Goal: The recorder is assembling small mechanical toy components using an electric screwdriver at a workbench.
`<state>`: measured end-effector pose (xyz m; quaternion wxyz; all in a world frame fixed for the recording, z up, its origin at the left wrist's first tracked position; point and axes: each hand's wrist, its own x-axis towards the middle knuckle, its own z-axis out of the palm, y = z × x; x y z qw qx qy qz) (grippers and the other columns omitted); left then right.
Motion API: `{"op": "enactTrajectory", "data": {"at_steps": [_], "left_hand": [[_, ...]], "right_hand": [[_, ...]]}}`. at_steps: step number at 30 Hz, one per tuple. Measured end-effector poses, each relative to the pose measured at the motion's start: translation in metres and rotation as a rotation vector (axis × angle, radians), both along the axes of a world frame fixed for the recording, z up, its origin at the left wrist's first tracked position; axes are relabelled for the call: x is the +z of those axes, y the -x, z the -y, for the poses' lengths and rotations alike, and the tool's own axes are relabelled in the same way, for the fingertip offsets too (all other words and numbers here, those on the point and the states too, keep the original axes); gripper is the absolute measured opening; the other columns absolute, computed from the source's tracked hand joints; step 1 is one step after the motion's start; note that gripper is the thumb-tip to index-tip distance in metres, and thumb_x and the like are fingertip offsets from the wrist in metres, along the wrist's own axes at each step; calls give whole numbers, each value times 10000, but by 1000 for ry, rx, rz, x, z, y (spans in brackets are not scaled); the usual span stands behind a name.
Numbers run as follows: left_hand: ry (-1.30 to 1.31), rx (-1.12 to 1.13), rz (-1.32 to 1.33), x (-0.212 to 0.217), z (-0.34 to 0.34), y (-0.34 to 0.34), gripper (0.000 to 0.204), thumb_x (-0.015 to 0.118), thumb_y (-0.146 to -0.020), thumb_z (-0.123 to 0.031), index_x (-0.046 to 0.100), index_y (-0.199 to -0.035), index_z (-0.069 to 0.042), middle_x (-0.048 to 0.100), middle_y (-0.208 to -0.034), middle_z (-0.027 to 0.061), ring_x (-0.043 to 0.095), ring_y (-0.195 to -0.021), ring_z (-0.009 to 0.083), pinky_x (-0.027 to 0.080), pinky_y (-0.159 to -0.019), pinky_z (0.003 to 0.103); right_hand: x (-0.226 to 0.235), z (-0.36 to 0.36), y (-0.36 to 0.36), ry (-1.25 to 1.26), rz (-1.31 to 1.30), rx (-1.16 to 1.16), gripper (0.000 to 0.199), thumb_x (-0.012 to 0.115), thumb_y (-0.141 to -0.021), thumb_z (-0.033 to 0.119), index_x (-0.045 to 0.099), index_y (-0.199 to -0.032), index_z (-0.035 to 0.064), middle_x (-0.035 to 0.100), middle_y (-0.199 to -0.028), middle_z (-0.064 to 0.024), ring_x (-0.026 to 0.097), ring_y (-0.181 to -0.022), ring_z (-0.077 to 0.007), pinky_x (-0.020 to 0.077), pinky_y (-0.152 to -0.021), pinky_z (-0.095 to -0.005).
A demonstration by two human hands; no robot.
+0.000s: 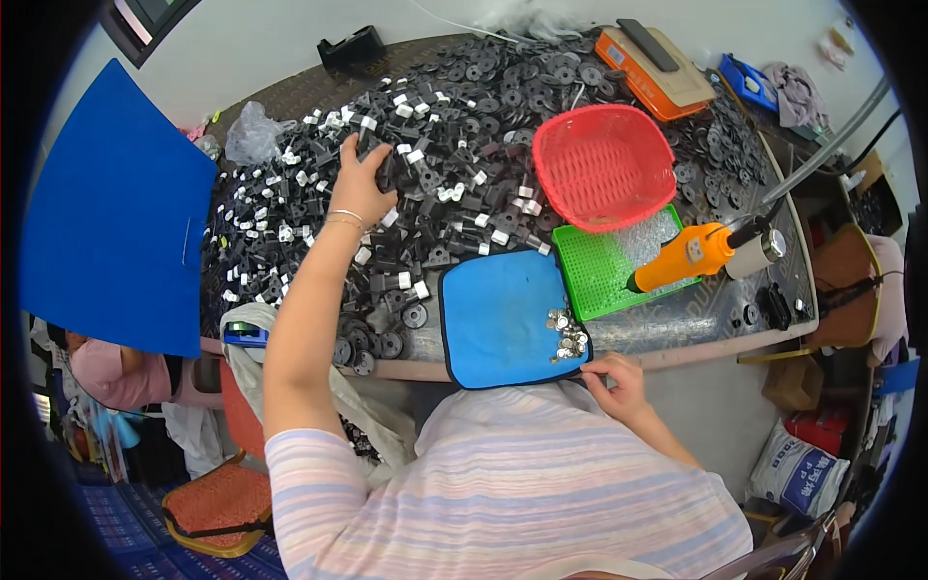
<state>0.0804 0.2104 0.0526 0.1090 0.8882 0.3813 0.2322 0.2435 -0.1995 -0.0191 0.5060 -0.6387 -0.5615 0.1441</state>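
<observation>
A worker reaches across a crowded table (pixel 667 331), the left hand (pixel 363 188) over a broad heap of black parts with white ends (pixel 425 179). Its thumb and fingers are spread apart, fingertips at the heap. The right hand (pixel 619 385) rests low at the near table edge, thumb and forefinger together beside the corner of a blue mat (pixel 498 314); whether they pinch anything cannot be told. Small silver metal pieces (pixel 570 340) lie clustered on the mat's right side. Behind and to the right, a green tray (pixel 590 275) carries clear little pieces (pixel 650 235), with a red basket (pixel 541 159) at its far edge. An orange power tool (pixel 681 259) slants over the tray, a flask (pixel 754 255) just beside it. Black discs (pixel 483 72) pile up along the far side, near an orange box (pixel 628 72). A large blue panel (pixel 116 222) stands at left.
</observation>
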Motion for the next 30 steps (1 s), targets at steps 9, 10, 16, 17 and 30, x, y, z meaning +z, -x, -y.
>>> {"op": "enactTrajectory", "data": {"at_steps": [9, 10, 16, 17, 30], "left_hand": [[437, -619, -17, -14, 155, -1, 667, 747, -576, -135, 543, -1210, -147, 246, -1409, 229, 424, -1213, 406, 396, -1002, 386], [520, -637, -42, -20, 168, -3, 660, 742, -584, -135, 547, -1214, -143, 222, -1428, 232, 421, -1221, 399, 400, -998, 370], [263, -429, -141, -40, 185, 6, 1126, 840, -492, -412, 251, -1425, -190, 200, -1484, 140, 253, -1313, 435, 322, -973, 537], [243, -396, -59, -43, 182, 14, 1130, 839, -488, -429, 257, -1422, -172, 202, -1483, 141, 248, -1315, 431, 305, -989, 530], [241, -365, 215, -67, 198, 48, 319, 717, -667, -74, 588, -955, -32, 577, -1052, 137, 551, -939, 327, 456, -807, 384]], "right_hand": [[12, -38, 12, 132, 34, 143, 202, 670, -755, 77, 616, -946, 39, 613, -883, -114, 603, -765, -255, 490, -620, -334], [19, -46, 16, 136, 33, 151, 202, 670, -755, 77, 616, -946, 39, 613, -883, -114, 603, -765, -255, 490, -620, -334], [33, -71, 14, 211, 204, 164, 329, 673, -755, 134, 573, -1056, 49, 561, -1067, -148, 564, -961, -318, 470, -823, -384], [34, -72, 11, 221, 199, 159, 317, 672, -754, 130, 576, -1045, 49, 568, -1051, -148, 565, -954, -320, 471, -818, -387], [45, -106, 9, 578, 442, 209, 445, 666, -742, 161, 526, -1159, 95, 506, -1215, -119, 616, -850, -304, 514, -723, -393]]}}
